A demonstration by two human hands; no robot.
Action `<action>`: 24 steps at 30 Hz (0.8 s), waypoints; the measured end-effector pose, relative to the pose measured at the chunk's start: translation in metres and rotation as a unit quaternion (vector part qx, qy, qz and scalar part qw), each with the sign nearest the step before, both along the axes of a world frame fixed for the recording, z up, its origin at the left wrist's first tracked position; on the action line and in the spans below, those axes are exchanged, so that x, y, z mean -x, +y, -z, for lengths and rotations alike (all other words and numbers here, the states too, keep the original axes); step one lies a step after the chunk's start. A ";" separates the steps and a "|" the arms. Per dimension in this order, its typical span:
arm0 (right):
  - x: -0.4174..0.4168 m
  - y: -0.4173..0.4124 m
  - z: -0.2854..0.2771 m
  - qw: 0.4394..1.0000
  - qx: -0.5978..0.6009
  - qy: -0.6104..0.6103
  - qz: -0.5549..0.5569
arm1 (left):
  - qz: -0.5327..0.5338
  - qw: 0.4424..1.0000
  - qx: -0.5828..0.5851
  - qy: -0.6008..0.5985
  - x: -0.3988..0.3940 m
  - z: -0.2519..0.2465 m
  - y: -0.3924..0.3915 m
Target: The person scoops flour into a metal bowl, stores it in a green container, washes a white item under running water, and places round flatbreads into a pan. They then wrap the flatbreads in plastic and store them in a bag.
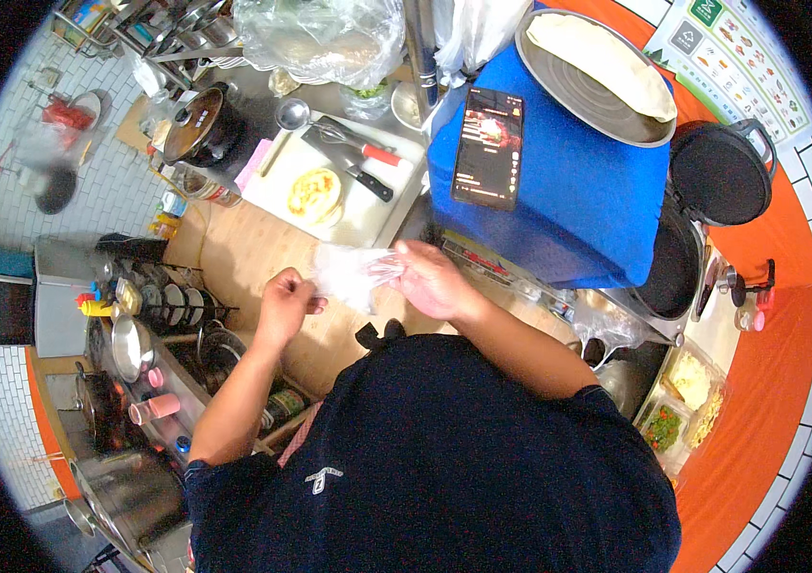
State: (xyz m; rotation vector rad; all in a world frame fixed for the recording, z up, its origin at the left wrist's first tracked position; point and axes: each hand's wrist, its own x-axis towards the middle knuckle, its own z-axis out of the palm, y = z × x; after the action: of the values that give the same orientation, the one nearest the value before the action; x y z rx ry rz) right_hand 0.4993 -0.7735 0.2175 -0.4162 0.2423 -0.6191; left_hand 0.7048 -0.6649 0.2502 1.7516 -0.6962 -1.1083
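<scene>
A thin, translucent plastic bag point(350, 276) is stretched between my hands over the wooden-look floor. My right hand point(429, 281) grips its gathered end. My left hand point(284, 304) is closed at the opposite edge, seemingly pinching it, with the fingertips partly hidden. Beyond them, a white cutting board point(273, 190) carries browned round flatbread point(315, 195), apparently stacked. Beside the bread are a black-handled knife point(371, 183) and a utensil with a red handle point(381, 155).
At right, a blue cloth point(556, 208) bears a lit phone point(488, 147) and a round pan point(549, 61) with folded dough. An open black griddle point(721, 172) stands past it. A lidded dark pot point(220, 136) sits at the back left; a steel-topped counter point(184, 390) runs along my left.
</scene>
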 end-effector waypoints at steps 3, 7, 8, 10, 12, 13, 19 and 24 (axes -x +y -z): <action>0.018 -0.002 0.011 0.991 -0.096 -0.094 -0.019 | -0.177 0.977 -0.001 0.120 -0.008 0.014 -0.006; 0.026 0.000 0.031 0.988 -0.153 -0.019 -0.017 | -0.282 0.882 0.042 0.374 -0.018 0.039 -0.013; 0.027 -0.007 0.058 0.990 -0.134 -0.036 -0.038 | -0.235 0.880 0.061 0.408 -0.019 0.038 -0.011; 0.029 -0.013 0.077 0.984 -0.157 0.084 0.026 | -0.254 0.912 0.021 0.322 0.010 0.001 -0.021; 0.033 -0.026 0.075 0.946 0.212 0.238 0.054 | -0.203 0.946 0.025 0.251 0.016 -0.026 -0.024; 0.026 -0.032 0.054 0.913 0.200 0.346 0.083 | -0.163 0.957 0.018 0.239 0.019 -0.035 -0.024; -0.020 -0.025 -0.030 0.816 0.525 0.209 -0.124 | 0.151 0.983 -0.011 0.100 0.032 -0.078 -0.018; -0.013 -0.044 -0.034 0.873 0.387 0.200 -0.221 | 0.390 0.903 0.005 -0.182 -0.031 -0.074 0.005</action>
State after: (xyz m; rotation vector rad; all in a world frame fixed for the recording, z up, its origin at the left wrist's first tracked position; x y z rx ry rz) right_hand 0.5126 -0.8171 0.2513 -1.3465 0.2732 -0.1388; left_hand 0.7363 -0.6598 0.3244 1.7186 -1.7369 -1.2761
